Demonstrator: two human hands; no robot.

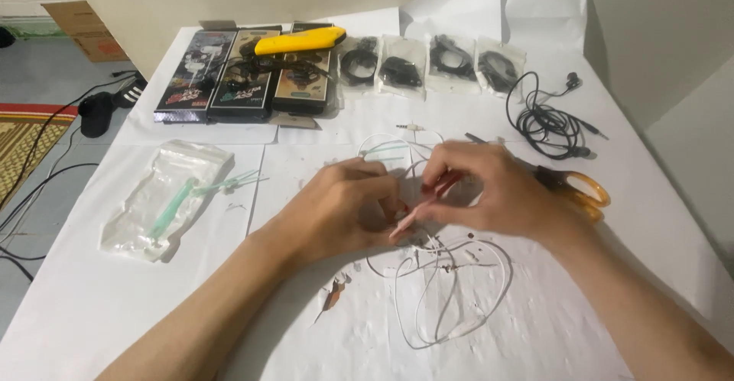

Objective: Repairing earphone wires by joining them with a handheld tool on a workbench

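My left hand and my right hand meet over the middle of a white-covered table. Both pinch a thin white earphone cable whose loops lie just below them. My right hand also grips a slim red tool, its tip pointing at my left fingers. The cable's jack plug rests just beyond my hands.
Orange-handled scissors lie right of my right hand. A tangled black earphone sits far right. Bagged black earphones, dark boxes and a yellow tool line the far edge. A clear bag of green ties lies left.
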